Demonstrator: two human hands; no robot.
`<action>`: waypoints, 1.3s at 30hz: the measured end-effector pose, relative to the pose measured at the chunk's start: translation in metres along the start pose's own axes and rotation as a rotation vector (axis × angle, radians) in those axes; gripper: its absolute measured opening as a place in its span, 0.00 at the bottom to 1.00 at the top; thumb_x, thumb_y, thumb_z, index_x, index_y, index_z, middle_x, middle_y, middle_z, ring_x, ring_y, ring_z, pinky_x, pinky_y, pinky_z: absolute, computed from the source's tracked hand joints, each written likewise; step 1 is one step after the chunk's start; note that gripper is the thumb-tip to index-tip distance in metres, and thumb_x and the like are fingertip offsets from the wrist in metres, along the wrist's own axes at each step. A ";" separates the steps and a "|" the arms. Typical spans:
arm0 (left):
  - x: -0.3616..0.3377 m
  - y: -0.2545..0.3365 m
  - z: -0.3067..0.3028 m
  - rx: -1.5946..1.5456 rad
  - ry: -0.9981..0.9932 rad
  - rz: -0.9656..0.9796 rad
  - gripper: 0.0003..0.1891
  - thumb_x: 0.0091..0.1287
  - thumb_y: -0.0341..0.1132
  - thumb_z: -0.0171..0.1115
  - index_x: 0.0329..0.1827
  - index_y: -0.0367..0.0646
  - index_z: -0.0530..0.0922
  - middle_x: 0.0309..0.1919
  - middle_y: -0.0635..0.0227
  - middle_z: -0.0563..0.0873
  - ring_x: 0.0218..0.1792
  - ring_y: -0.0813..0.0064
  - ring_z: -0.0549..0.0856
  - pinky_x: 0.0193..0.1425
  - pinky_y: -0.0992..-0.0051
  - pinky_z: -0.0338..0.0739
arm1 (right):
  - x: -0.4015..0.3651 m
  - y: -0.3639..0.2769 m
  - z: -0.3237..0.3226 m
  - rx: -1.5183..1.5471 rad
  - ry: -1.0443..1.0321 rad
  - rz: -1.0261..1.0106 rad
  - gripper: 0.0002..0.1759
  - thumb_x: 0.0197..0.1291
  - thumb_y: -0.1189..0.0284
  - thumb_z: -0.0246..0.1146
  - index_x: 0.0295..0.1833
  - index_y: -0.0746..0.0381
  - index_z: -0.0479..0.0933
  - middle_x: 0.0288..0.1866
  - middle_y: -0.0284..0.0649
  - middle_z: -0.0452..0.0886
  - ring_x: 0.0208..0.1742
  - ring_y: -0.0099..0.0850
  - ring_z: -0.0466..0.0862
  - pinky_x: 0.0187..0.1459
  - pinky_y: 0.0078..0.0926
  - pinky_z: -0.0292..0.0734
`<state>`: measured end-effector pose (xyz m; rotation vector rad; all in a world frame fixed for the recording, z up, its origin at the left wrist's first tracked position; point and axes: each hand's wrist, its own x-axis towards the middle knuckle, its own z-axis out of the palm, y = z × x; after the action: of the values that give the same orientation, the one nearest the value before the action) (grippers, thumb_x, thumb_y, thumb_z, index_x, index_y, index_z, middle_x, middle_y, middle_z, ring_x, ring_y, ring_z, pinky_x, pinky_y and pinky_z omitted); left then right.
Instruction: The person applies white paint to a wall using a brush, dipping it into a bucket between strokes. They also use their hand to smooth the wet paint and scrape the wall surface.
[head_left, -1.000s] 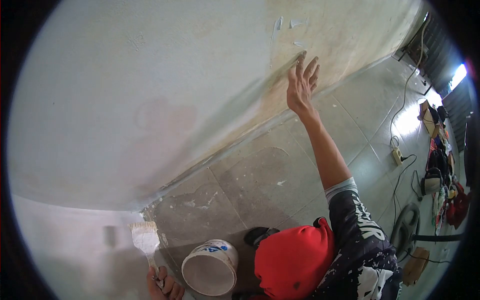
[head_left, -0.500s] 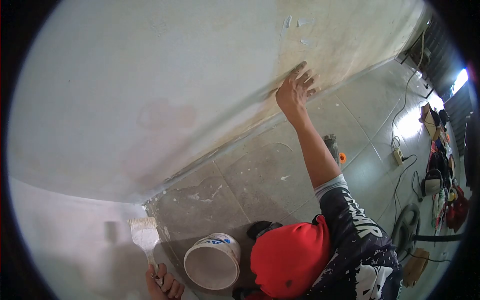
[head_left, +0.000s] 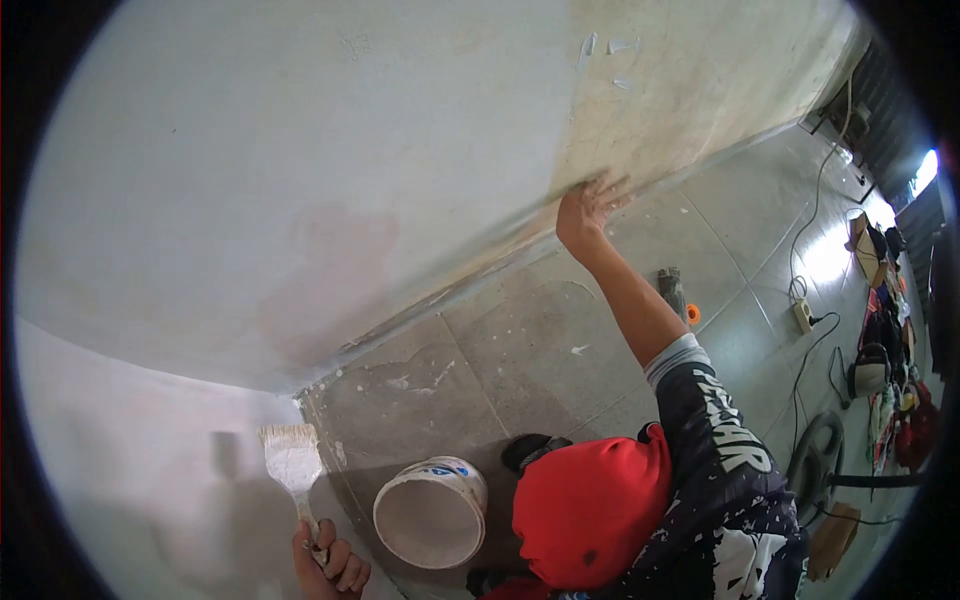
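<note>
At the lower left, my left hand is closed round the handle of a wide flat paintbrush. The brush is coated white, and its pale bristles point up beside the white wall near the corner. To the right of my hand stands a white bucket, tilted toward me in the view, its inside pale. My right hand is out of view.
A co-worker in a red cap crouches beside the bucket, a hand against the stained wall. Splashed floor tiles, a dark roller-like object, an extension socket, cables and piled items lie around.
The co-worker's hand has moved down along the wall. My view has shifted slightly, while my left hand keeps the brush in nearly the same place.
</note>
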<state>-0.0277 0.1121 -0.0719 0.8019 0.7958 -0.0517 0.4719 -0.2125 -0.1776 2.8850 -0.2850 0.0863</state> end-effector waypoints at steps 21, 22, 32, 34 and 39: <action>0.014 -0.002 0.000 0.068 0.074 -0.039 0.25 0.78 0.60 0.39 0.25 0.58 0.60 0.06 0.82 0.57 0.03 0.82 0.53 0.07 0.75 0.51 | 0.103 0.052 0.045 1.992 0.270 0.187 0.44 0.78 0.44 0.35 0.83 0.62 0.29 0.87 0.43 0.24 0.86 0.41 0.31 0.82 0.39 0.35; 0.014 -0.001 0.003 0.075 0.070 -0.037 0.25 0.78 0.60 0.39 0.24 0.58 0.61 0.06 0.82 0.57 0.03 0.82 0.53 0.06 0.75 0.51 | 0.103 0.051 0.048 1.994 0.274 0.185 0.44 0.78 0.44 0.35 0.83 0.62 0.29 0.87 0.43 0.24 0.86 0.41 0.31 0.82 0.39 0.35; 0.000 0.004 0.027 -0.021 0.082 -0.079 0.21 0.79 0.55 0.48 0.28 0.56 0.67 0.09 0.81 0.63 0.06 0.83 0.57 0.10 0.81 0.54 | 0.098 0.036 0.110 2.018 0.178 0.225 0.45 0.77 0.43 0.36 0.84 0.59 0.30 0.87 0.41 0.27 0.86 0.39 0.33 0.82 0.39 0.35; -0.003 0.003 0.031 0.034 0.113 -0.030 0.20 0.79 0.55 0.48 0.28 0.57 0.66 0.09 0.83 0.60 0.06 0.86 0.54 0.10 0.83 0.52 | 0.088 0.035 0.122 2.027 0.119 0.212 0.45 0.76 0.41 0.36 0.84 0.57 0.30 0.87 0.39 0.27 0.86 0.38 0.34 0.82 0.38 0.33; 0.010 -0.002 -0.006 0.044 0.091 -0.010 0.24 0.78 0.60 0.39 0.25 0.57 0.62 0.07 0.82 0.58 0.03 0.82 0.53 0.06 0.76 0.51 | 0.025 0.048 0.111 1.666 -0.074 -0.045 0.49 0.67 0.65 0.53 0.84 0.61 0.32 0.87 0.48 0.32 0.86 0.44 0.38 0.81 0.43 0.40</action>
<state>-0.0250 0.1169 -0.0818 0.8463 0.8877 -0.0418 0.4912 -0.2899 -0.2722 4.5460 -0.1675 0.3448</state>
